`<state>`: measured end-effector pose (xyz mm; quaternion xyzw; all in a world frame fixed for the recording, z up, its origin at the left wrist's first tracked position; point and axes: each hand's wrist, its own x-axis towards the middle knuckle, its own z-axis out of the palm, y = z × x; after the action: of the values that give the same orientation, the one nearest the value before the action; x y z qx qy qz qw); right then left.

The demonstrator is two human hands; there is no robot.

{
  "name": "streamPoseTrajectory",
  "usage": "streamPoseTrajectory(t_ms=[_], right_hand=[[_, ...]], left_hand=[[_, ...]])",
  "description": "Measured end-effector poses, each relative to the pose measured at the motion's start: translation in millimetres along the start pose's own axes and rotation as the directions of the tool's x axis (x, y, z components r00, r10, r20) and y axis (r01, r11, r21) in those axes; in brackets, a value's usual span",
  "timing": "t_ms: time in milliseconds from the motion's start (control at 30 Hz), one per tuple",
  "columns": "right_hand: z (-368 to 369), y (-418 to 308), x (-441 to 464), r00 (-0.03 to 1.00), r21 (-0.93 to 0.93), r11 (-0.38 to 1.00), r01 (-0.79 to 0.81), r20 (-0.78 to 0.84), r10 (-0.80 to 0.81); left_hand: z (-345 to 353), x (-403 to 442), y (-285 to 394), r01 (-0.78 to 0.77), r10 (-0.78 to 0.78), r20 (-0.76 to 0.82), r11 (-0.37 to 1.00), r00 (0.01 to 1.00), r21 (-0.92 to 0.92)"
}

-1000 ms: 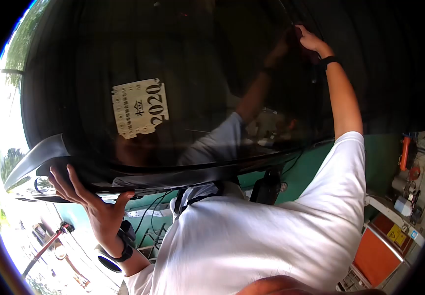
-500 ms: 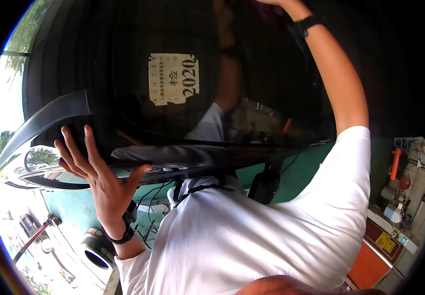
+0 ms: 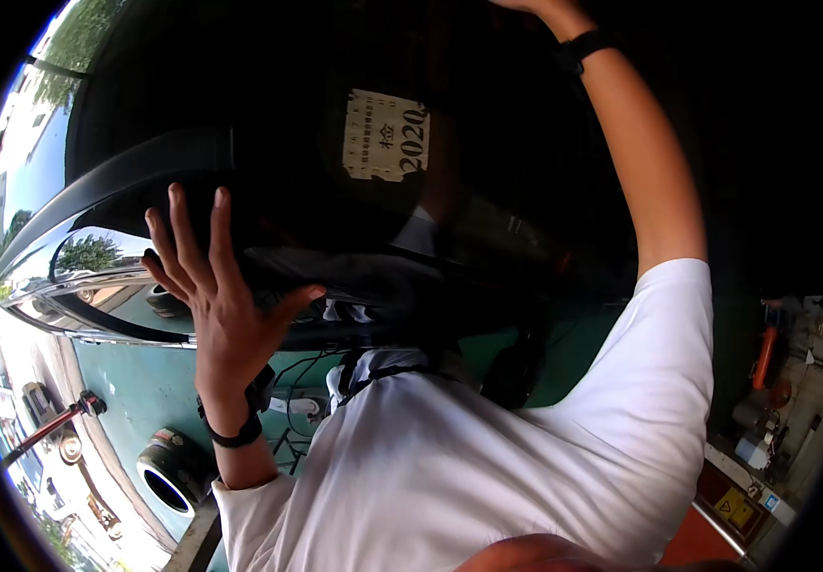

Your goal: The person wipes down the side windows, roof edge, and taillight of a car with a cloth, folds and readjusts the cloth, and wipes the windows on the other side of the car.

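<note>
My left hand (image 3: pixel 225 296) is open, its fingers spread over the dark car's edge beside the window trim, and seems to rest on it. At the top edge of the view is my right hand (image 3: pixel 523 4), mostly cut off, over the dark glass (image 3: pixel 297 95). Its fingers, and anything in them, are hidden. A pale, torn-edged paper sticker (image 3: pixel 386 136) marked 2020 is stuck to the glass between my two arms. Black bands circle both wrists.
A tyre (image 3: pixel 175 472) lies on the green floor (image 3: pixel 130 400) at lower left, near a red-handled tool (image 3: pixel 49 429). Cables run below the car. Orange-red equipment (image 3: pixel 766 357) and an orange cabinet (image 3: pixel 702 534) with a yellow warning label are at right.
The view has shifted, so the sticker appears farther right and slightly higher. My left hand shows higher and farther right, still spread. The glass looks darker, and my right hand stays at the top edge.
</note>
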<state>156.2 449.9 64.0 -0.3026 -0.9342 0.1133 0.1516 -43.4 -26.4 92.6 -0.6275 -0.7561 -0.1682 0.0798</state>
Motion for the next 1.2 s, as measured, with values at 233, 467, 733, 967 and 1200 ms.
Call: streamPoseTrajectory(t_ms=[233,467,733,967,1200], right_hand=[[29,-35,-6,0.968,-0.063,0.966,-0.249,-0.023,0.248],[33,-213,-3,0.984,0.057,0.984,0.171,-0.066,-0.167],[36,-130,-8,0.997,-0.064,0.996,-0.068,0.035,0.070],[41,-21,39,0.927,-0.170,0.938,-0.302,0.177,0.330],[42,-154,111,0.971,-0.425,0.894,-0.143,0.114,0.210]], left_hand=[[23,-16,-10,-0.003,0.004,0.013,0.998,1.000,-0.060],[45,-29,-19,-0.012,0.012,-0.004,0.987,1.000,-0.163],[49,-25,-15,-0.056,0.034,-0.082,0.958,0.996,-0.282],[67,-20,-17,-0.122,0.067,-0.179,0.942,0.982,-0.314],[78,-19,-22,-0.226,0.135,-0.309,0.932,0.941,-0.283]])
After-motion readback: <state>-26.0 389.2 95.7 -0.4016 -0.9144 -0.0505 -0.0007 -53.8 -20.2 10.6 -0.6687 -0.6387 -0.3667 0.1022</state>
